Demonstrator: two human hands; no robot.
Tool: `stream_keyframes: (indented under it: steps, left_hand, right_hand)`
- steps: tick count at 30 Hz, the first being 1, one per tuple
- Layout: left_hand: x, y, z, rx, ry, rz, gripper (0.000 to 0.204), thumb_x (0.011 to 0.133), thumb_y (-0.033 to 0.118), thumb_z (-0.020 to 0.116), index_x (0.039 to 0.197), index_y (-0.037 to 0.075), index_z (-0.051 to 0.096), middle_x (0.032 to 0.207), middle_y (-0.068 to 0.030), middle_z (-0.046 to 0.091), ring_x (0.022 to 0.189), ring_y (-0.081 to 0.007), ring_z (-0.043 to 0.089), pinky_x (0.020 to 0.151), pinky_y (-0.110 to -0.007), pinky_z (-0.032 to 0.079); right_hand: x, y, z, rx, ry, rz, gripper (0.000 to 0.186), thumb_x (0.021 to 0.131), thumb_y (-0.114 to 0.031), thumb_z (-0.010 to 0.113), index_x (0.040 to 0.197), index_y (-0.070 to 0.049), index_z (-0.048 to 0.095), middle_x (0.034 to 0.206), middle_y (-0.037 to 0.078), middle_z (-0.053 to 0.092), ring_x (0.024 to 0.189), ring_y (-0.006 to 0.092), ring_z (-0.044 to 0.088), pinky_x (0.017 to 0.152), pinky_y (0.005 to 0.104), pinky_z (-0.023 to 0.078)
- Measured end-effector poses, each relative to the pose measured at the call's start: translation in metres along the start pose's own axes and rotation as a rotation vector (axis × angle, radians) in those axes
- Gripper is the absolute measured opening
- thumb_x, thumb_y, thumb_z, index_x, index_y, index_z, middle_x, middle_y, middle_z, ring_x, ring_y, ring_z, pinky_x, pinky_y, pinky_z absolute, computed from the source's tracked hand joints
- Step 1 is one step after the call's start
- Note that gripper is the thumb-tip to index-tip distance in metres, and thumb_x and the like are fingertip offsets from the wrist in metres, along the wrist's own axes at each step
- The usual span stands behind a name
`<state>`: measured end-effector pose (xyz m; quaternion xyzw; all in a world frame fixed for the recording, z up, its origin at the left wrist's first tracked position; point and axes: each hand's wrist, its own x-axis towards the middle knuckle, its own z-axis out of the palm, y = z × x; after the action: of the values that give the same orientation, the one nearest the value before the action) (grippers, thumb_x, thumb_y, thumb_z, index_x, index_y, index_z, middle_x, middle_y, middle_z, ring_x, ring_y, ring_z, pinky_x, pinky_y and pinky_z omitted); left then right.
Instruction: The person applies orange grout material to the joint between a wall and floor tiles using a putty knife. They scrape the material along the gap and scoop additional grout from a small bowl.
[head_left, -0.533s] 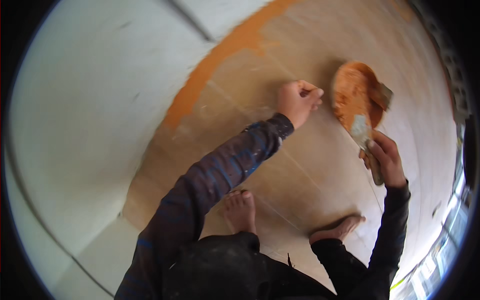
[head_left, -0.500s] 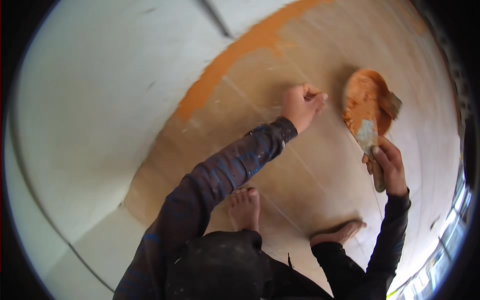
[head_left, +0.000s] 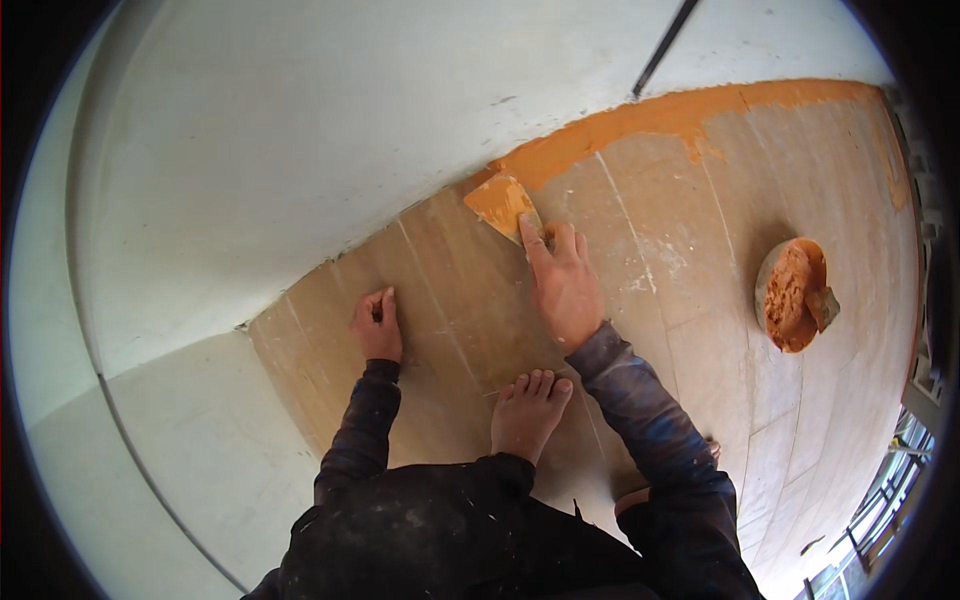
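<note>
My right hand (head_left: 570,290) grips a putty knife (head_left: 505,208), its index finger stretched along the blade. Orange paste coats the blade, which lies against the wooden-plank floor (head_left: 640,230) close to the wall's foot, at the left end of an orange paste strip (head_left: 640,120). Further left, my left hand (head_left: 377,328) is held low over the planks with its fingers curled in to the thumb; what they hold, if anything, is hidden. Off to the right sits a round bowl (head_left: 762,300) of orange paste, with a smeared flat piece (head_left: 823,308) at its rim.
A white wall (head_left: 300,150) rises along the far side and meets another pale surface (head_left: 210,410) at the left corner. My bare foot (head_left: 530,412) stands between my arms. A dark thin rod (head_left: 665,48) shows against the wall. Window-like bars (head_left: 880,500) appear at lower right.
My right hand has carried the putty knife from the bowl leftward to the floor by the wall. My left hand has drawn back to the left. The view has shifted too.
</note>
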<state>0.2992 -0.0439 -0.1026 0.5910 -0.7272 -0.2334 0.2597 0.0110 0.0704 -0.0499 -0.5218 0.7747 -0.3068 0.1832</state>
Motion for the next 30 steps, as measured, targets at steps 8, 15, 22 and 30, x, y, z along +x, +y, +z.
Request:
stream_keyframes:
  steps: [8,15,22,30]
  left_hand:
    - [0.002,-0.006,-0.002,0.002,0.011,0.055,0.014,0.095,0.016,0.075,0.092,0.003,0.071,0.076,-0.0056,0.066,0.066,-0.0135,0.059,0.063,-0.030,0.049]
    - [0.002,-0.005,0.000,0.006,0.002,0.012,0.014,0.095,0.016,0.076,0.090,0.004,0.070,0.073,-0.0050,0.064,0.063,-0.0133,0.058,0.061,-0.029,0.047]
    - [0.004,-0.010,-0.003,-0.024,0.037,0.051,0.014,0.094,0.016,0.076,0.091,0.004,0.070,0.074,-0.0059,0.065,0.063,-0.0126,0.057,0.060,-0.029,0.047]
    - [0.002,-0.010,-0.002,-0.036,0.023,0.030,0.014,0.095,0.015,0.076,0.091,0.003,0.070,0.074,-0.0057,0.066,0.064,-0.0121,0.057,0.060,-0.029,0.047]
  right_hand:
    - [0.019,-0.023,0.040,-0.191,0.017,0.154,0.061,0.089,-0.004,0.058,0.149,-0.004,0.049,0.124,0.019,0.050,0.112,0.0361,0.055,0.085,0.0396,0.059]
    - [0.025,-0.049,0.061,-0.236,-0.005,0.224,0.059,0.091,-0.007,0.055,0.149,0.001,0.047,0.124,0.019,0.051,0.111,0.0348,0.058,0.086,0.0400,0.058]
    - [0.000,-0.021,0.029,0.070,-0.078,0.100,0.058,0.090,-0.001,0.054,0.147,0.004,0.047,0.125,0.023,0.055,0.112,0.0385,0.060,0.090,0.0430,0.055]
    - [0.020,0.003,0.017,-0.093,0.136,0.085,0.058,0.088,0.002,0.054,0.145,0.002,0.050,0.132,0.018,0.055,0.115,0.0370,0.057,0.095,0.0427,0.054]
